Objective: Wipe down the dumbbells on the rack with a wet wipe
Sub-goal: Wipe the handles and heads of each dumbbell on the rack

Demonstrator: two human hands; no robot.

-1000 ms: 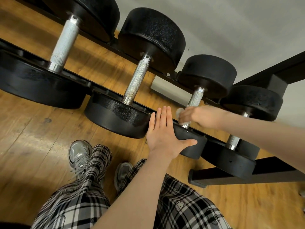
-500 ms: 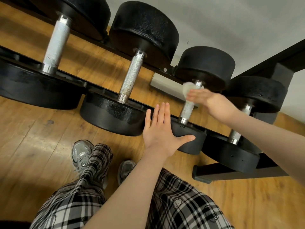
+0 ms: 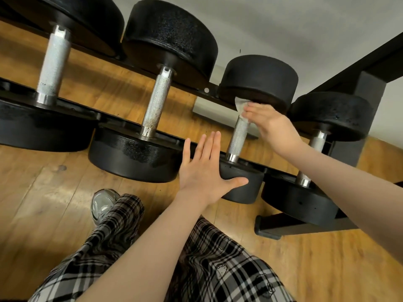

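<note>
1. Head view, the key relation: the dumbbell being wiped (image 3: pixel 238 136) lies on the rack (image 3: pixel 272 170) with its long axis running from the near head (image 3: pixel 242 186) up and slightly right to the far head (image 3: pixel 259 80). It sits straight ahead of both hands, third from the left in the row.

2. The right hand (image 3: pixel 271 125) is at the far end of the knurled handle, fingers curled over a white wet wipe (image 3: pixel 241 105) and pressing it where handle meets far head. This hand is nearer the part still to be covered.

3. The left hand (image 3: pixel 205 171) lies flat with straight fingers against the near head, thumb spread across its rim, steadying it and holding nothing.

4. Judged from this, the next stroke runs along the axis, either back down the handle or onto the far head.

5. Against the earlier frames: a second ago the right hand wrapped the handle's near end; half a second ago it was near the top; now it is at the far head. The left hand has stayed on the near head.

6. Two larger dumbbells lie to the left, one more (image 3: pixel 314 153) to the right under the right forearm.
</note>
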